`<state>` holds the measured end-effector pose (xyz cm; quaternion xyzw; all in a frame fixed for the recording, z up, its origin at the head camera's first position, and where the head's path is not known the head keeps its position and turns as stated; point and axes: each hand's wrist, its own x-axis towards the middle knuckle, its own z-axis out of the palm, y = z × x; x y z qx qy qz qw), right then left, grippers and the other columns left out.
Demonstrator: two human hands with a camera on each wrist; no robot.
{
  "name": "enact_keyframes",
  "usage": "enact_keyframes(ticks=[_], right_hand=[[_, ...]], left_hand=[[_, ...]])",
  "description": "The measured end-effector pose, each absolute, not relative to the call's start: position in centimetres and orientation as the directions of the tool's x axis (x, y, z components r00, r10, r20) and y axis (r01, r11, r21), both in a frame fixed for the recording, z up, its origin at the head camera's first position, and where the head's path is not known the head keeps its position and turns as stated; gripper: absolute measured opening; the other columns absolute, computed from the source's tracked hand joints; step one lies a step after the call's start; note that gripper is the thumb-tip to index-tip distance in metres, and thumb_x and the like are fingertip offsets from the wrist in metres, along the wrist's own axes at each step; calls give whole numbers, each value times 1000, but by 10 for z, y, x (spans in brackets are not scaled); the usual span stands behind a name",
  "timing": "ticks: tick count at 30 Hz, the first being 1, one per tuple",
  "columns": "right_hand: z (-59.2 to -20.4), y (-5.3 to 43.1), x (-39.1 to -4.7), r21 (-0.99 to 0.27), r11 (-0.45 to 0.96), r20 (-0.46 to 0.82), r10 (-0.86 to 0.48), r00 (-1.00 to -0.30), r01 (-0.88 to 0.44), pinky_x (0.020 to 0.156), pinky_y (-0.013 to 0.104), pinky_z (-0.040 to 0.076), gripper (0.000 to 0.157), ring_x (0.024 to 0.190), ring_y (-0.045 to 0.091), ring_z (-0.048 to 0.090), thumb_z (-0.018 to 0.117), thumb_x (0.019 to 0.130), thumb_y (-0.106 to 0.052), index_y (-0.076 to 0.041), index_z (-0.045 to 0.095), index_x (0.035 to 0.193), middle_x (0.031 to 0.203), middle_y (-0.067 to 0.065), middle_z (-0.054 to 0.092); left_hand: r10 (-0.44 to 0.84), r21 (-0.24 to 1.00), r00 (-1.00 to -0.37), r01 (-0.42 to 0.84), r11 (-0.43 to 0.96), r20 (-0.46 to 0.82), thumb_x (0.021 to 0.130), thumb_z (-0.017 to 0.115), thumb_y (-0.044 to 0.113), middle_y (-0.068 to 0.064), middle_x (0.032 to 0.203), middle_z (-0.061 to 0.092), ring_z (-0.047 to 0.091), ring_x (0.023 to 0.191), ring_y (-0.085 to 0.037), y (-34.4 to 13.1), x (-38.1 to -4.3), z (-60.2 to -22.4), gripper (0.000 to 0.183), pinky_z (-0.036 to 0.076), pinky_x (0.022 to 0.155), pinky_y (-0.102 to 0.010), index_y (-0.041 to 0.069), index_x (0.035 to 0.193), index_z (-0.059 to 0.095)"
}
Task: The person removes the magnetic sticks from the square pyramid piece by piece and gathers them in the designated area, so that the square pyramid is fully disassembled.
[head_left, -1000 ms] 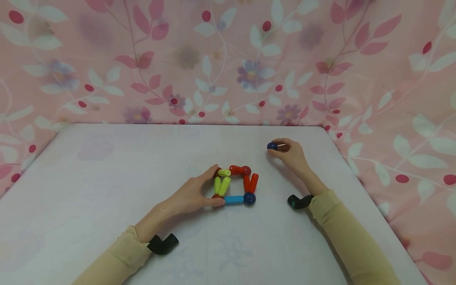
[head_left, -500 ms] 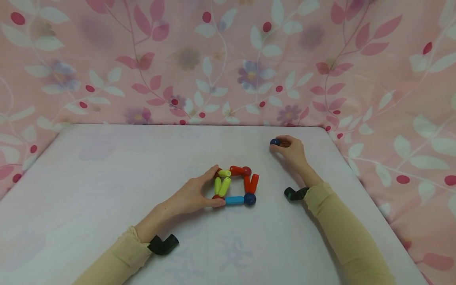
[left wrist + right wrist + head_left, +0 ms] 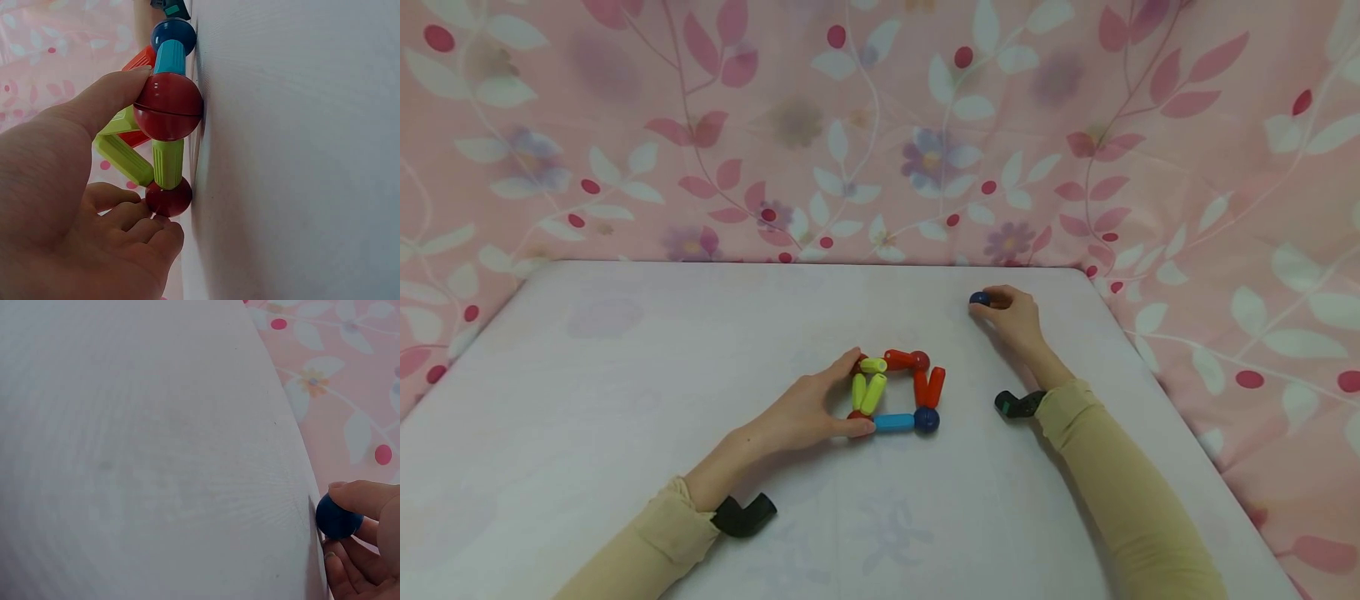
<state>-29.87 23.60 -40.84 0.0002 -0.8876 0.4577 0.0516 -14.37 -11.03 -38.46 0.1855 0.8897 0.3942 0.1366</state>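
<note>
My left hand (image 3: 805, 410) grips the left side of a frame of magnetic rods and balls on the table. Its thumb presses a near red ball (image 3: 169, 106), while the fingers are at a farther red ball (image 3: 169, 197). Yellow-green rods (image 3: 872, 394) stand on this side, some tilted up. A light blue rod (image 3: 894, 422) runs along the front to a dark blue corner ball (image 3: 927, 419). Red rods (image 3: 936, 387) and another red ball (image 3: 920, 361) form the right and back. Farther back on the right, my right hand (image 3: 1017, 319) pinches a loose blue ball (image 3: 337, 517) between thumb and fingers.
A white cloth (image 3: 625, 375) with faint prints covers the table, whose far edge meets a pink floral curtain (image 3: 880, 125). Black curved pieces are worn at the left wrist (image 3: 743, 515) and the right wrist (image 3: 1019, 405).
My right hand has shifted slightly back and to the right with the blue ball, then stayed nearly still. My left hand and the rod frame hold their place.
</note>
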Motion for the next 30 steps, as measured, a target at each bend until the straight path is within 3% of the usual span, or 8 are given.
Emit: enact_keyframes(ticks=[18,30], right_hand=[[-408,237,-296,-798,598,93,4,-996,-72,106,46,45,52,118,35,59,72,93,-27,-3,58,137,129,21,63],[-406,237,-294,-810,586,49,44,-998,-14,107,44,45,58,120,31,57,74,91,-34,-7,56,139,131,17,62]], left_hand=[[438,755,-894,220,617,-98,81,80,48,1,162,32,27,151,-25,-111,-144,-385,103,29,119,-54,19,161,22],[439,754,-893,224,617,-94,81,81,48,2,162,34,28,151,-25,-111,-144,-385,103,28,119,-54,19,161,22]])
